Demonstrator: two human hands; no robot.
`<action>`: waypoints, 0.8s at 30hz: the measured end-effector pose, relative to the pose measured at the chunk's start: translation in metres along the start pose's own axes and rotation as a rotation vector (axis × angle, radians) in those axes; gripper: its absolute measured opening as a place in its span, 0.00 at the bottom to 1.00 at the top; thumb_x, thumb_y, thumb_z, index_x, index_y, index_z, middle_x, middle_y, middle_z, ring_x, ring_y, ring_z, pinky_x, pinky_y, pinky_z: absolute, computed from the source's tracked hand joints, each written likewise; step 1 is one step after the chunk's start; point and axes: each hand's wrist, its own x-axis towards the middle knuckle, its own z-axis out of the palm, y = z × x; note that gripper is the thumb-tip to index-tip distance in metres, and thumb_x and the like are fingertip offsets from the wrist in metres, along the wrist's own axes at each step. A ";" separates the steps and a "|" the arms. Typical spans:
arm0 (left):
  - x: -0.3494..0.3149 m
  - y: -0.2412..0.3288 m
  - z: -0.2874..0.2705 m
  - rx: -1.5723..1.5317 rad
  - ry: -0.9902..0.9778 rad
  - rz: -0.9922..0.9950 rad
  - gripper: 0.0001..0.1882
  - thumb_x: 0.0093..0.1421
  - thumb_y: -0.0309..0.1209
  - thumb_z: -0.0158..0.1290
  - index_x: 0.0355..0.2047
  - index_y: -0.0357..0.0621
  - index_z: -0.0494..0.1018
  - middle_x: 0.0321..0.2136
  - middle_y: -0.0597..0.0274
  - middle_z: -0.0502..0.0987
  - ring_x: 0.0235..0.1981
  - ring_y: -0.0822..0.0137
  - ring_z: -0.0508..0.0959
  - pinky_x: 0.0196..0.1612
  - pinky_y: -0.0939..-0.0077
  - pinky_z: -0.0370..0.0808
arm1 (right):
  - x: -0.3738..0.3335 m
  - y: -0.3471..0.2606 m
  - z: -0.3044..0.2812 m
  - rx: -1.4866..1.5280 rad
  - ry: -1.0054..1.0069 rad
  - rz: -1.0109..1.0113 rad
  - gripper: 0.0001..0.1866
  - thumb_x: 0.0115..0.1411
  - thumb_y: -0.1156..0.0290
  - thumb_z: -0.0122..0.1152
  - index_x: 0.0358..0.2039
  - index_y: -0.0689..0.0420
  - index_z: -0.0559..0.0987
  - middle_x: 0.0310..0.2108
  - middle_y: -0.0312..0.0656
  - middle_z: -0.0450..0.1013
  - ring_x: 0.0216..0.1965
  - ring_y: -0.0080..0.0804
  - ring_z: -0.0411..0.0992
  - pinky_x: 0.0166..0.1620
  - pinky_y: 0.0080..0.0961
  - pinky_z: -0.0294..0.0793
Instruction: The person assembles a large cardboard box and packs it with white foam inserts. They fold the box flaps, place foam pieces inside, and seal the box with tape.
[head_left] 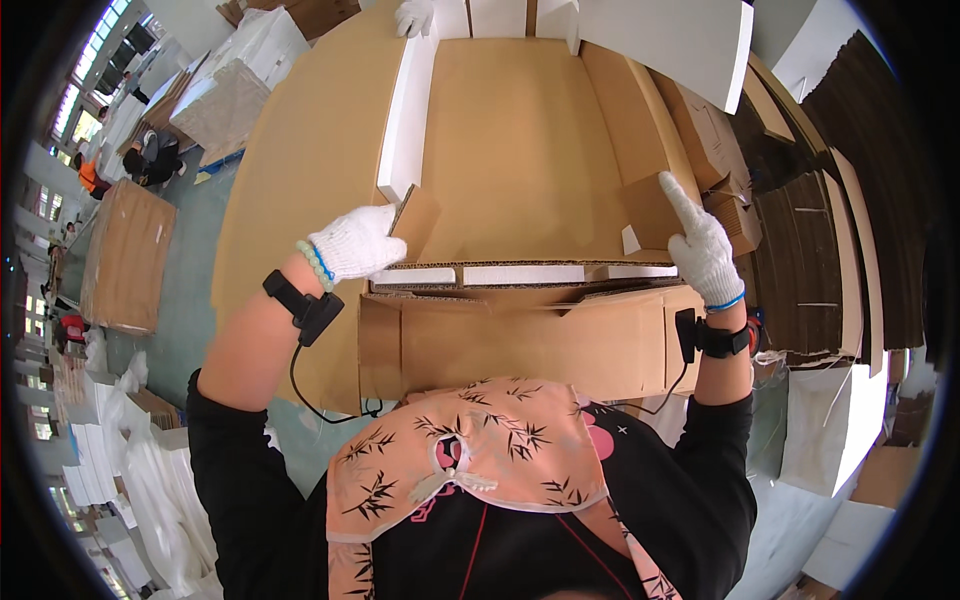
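Observation:
A large brown cardboard carton (520, 140) lies before me, its inside lined with cardboard and white foam strips. My left hand (358, 243), in a white knit glove, is closed at the near left corner on a small cardboard flap (418, 222). At the opposite near corner my right hand (705, 250), also gloved, rests against another cardboard flap (648, 212), its index finger stretched out along the side wall. White foam pieces (523, 275) line the near edge. A folded-down front panel (530, 345) hangs between that edge and my body.
Another person's gloved hand (414, 17) touches the far left corner. A white board (665, 40) juts over the far right. Stacked cardboard (810, 260) stands on the right, a wrapped pallet load (128, 255) on the left. People crouch farther off.

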 end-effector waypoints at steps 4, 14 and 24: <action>0.030 -0.042 0.014 0.420 0.122 0.069 0.22 0.55 0.38 0.48 0.46 0.36 0.73 0.36 0.38 0.79 0.41 0.39 0.77 0.47 0.54 0.75 | 0.015 -0.002 0.009 -0.020 -0.266 0.015 0.40 0.50 0.81 0.48 0.66 0.43 0.66 0.38 0.58 0.76 0.36 0.56 0.75 0.42 0.46 0.76; 0.048 -0.038 0.076 1.063 0.358 0.089 0.28 0.61 0.31 0.49 0.60 0.32 0.63 0.40 0.47 0.77 0.33 0.56 0.81 0.32 0.59 0.78 | -0.008 -0.007 0.070 -0.481 -0.256 0.055 0.29 0.57 0.68 0.61 0.58 0.65 0.71 0.54 0.53 0.71 0.59 0.53 0.66 0.66 0.49 0.56; -0.251 -0.123 0.109 0.203 0.993 -0.384 0.22 0.64 0.38 0.49 0.55 0.41 0.72 0.51 0.45 0.76 0.51 0.47 0.77 0.54 0.59 0.74 | -0.037 -0.001 0.059 -0.512 -0.124 0.191 0.32 0.62 0.63 0.58 0.64 0.61 0.67 0.69 0.53 0.56 0.70 0.53 0.52 0.70 0.47 0.48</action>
